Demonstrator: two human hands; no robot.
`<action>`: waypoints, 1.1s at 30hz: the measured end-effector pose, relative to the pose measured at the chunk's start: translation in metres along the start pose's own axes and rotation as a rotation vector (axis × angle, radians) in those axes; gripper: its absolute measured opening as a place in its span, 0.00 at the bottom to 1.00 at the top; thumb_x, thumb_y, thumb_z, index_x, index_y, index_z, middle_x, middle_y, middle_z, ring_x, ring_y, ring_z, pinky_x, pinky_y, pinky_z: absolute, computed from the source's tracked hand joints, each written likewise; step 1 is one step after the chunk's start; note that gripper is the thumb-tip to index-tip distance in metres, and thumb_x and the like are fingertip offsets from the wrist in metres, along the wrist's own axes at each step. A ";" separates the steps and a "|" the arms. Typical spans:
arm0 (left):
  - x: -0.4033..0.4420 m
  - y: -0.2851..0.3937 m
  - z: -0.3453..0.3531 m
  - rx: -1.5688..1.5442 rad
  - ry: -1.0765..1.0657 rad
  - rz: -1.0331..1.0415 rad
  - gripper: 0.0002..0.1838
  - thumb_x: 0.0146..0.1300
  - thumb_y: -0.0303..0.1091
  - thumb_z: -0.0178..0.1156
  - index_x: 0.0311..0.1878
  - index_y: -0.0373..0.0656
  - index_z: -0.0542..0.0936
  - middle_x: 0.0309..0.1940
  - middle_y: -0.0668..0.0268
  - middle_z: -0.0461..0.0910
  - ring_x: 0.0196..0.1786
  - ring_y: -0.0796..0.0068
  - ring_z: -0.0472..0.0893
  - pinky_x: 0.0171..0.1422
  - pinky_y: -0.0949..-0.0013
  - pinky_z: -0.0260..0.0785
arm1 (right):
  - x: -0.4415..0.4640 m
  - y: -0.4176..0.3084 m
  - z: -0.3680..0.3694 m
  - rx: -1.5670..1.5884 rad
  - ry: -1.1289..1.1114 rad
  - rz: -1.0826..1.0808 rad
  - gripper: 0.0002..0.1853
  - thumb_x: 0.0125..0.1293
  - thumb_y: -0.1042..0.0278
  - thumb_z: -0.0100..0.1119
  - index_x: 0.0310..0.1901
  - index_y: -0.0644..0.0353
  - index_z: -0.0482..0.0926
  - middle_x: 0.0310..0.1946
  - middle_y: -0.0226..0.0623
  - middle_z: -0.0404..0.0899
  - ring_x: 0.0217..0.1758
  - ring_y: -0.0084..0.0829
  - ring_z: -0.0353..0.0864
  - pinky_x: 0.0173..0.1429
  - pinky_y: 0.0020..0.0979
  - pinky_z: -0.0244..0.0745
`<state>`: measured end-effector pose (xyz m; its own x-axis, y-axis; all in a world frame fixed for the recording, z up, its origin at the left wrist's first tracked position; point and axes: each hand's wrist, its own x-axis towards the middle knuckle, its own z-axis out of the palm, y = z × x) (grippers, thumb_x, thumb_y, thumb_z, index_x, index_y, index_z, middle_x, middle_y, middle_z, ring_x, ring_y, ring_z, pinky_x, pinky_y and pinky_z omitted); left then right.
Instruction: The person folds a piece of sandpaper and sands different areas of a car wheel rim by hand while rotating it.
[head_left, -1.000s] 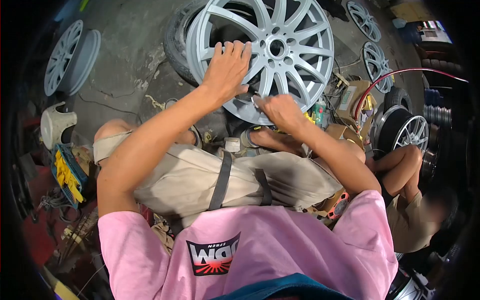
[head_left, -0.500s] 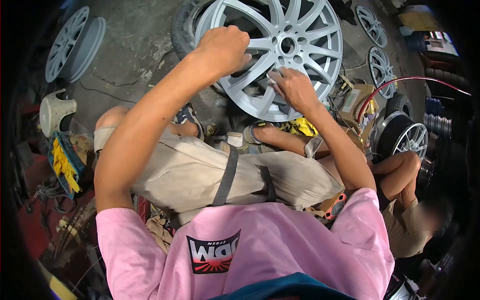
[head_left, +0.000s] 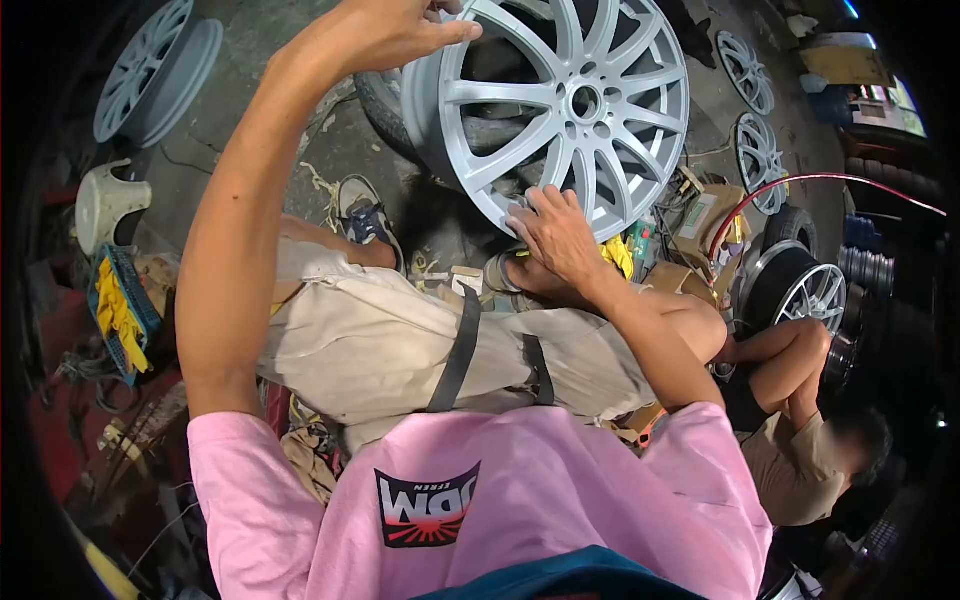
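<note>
A grey multi-spoke alloy wheel [head_left: 545, 130] stands tilted in front of me, its spoked face toward me and the side of its barrel showing on the left. My left hand [head_left: 395, 28] is at the wheel's upper left edge, thumb stretched over the lip and fingers bent; the top of the frame cuts part of it off. At the bottom edge, my right hand [head_left: 560, 235] has its fingers curled over the lip. Pale dust marks its fingertips. Behind the wheel lies a worn tyre [head_left: 385, 110], mostly hidden.
Another grey wheel [head_left: 150, 75] stands at far left, above a white stool [head_left: 110, 205] and a blue basket [head_left: 125, 315] with yellow cloth. Cardboard boxes [head_left: 712, 225], a red hose [head_left: 780, 185] and more wheels [head_left: 765, 165] are on the right. A seated person [head_left: 790, 450] is at lower right.
My left hand has moved up and left from the spokes to the wheel's edge. My right hand has dropped to the lower lip. The wheel has turned slightly, showing more barrel.
</note>
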<state>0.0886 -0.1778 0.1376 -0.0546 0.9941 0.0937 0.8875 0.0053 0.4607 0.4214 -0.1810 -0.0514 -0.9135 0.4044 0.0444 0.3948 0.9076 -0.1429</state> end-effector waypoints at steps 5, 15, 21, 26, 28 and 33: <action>0.002 -0.010 -0.007 -0.007 -0.095 -0.080 0.24 0.68 0.49 0.67 0.52 0.36 0.89 0.42 0.43 0.89 0.48 0.45 0.90 0.55 0.53 0.81 | -0.018 0.011 -0.018 0.029 -0.009 -0.036 0.14 0.75 0.58 0.61 0.52 0.57 0.87 0.50 0.38 0.77 0.56 0.40 0.74 0.56 0.42 0.68; 0.005 -0.042 0.009 -0.037 -0.099 -0.146 0.23 0.67 0.49 0.67 0.51 0.36 0.89 0.42 0.43 0.89 0.50 0.45 0.90 0.57 0.51 0.81 | 0.005 0.042 -0.013 -0.020 0.017 -0.146 0.15 0.70 0.67 0.63 0.56 0.56 0.86 0.49 0.40 0.79 0.50 0.43 0.76 0.52 0.43 0.69; 0.018 -0.068 0.032 0.134 -0.093 -0.105 0.22 0.66 0.48 0.69 0.51 0.38 0.90 0.43 0.42 0.90 0.53 0.47 0.90 0.61 0.50 0.81 | 0.021 0.070 -0.026 -0.122 0.005 -0.086 0.12 0.73 0.65 0.62 0.54 0.54 0.87 0.48 0.37 0.81 0.52 0.42 0.77 0.54 0.42 0.72; 0.019 -0.082 0.071 0.071 -0.110 0.002 0.31 0.68 0.60 0.71 0.44 0.33 0.86 0.27 0.52 0.88 0.36 0.57 0.91 0.46 0.59 0.83 | 0.011 0.046 -0.004 0.037 0.124 -0.148 0.10 0.73 0.64 0.63 0.46 0.62 0.87 0.46 0.43 0.80 0.50 0.46 0.78 0.54 0.47 0.74; 0.014 -0.077 0.079 -0.156 -0.202 -0.089 0.30 0.70 0.60 0.70 0.42 0.34 0.83 0.27 0.52 0.88 0.32 0.62 0.91 0.41 0.62 0.82 | -0.009 0.007 -0.020 0.188 0.027 -0.119 0.09 0.73 0.66 0.62 0.43 0.62 0.86 0.45 0.45 0.81 0.50 0.48 0.79 0.54 0.49 0.74; 0.010 -0.070 0.103 -0.398 -0.327 -0.221 0.28 0.73 0.57 0.68 0.44 0.34 0.82 0.27 0.57 0.87 0.30 0.66 0.91 0.37 0.63 0.83 | -0.057 0.070 -0.020 0.238 0.126 0.406 0.15 0.80 0.65 0.54 0.41 0.63 0.88 0.37 0.52 0.83 0.41 0.53 0.84 0.46 0.47 0.77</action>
<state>0.0727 -0.1573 0.0152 -0.0190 0.9562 -0.2921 0.6266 0.2391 0.7418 0.5027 -0.1379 -0.0443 -0.6659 0.7440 0.0557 0.6695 0.6288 -0.3954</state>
